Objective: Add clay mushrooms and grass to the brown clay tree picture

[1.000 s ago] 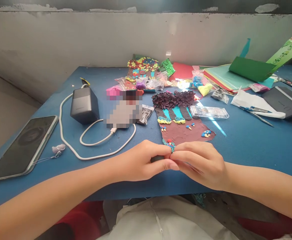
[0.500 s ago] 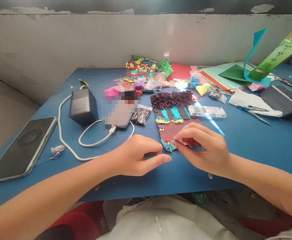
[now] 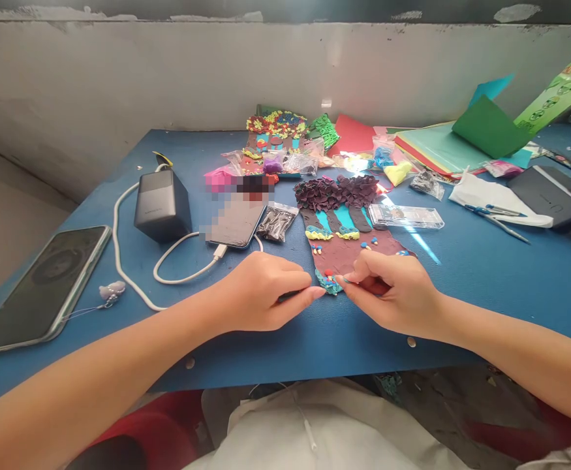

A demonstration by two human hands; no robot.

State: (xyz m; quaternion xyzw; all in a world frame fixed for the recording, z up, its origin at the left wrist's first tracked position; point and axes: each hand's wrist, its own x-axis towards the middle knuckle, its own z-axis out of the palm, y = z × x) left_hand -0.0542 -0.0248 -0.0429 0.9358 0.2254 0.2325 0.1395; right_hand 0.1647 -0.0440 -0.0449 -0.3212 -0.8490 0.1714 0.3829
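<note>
A clay picture lies on the blue table, with dark purple ruffled clay along its top, dark trunks over bright blue, and a brown lower part. Small red and blue mushroom shapes dot the brown part. My right hand rests over its lower right, thumb and forefinger pinching a tiny greenish bit of clay beside the teal clay edging at the lower corner. Just left of that corner is my left hand, its thumb and forefinger pressed together; whatever lies between them is hidden.
On the left are a phone, a black power block and a white cable. Another phone lies left of the picture. A clear case, bags of clay, a second clay picture and paper sheets lie beyond.
My right fingers have curled in more, uncovering mushroom shapes on the brown clay. My left hand has shifted slightly left and up. At the back right, the green sheet has lifted.
</note>
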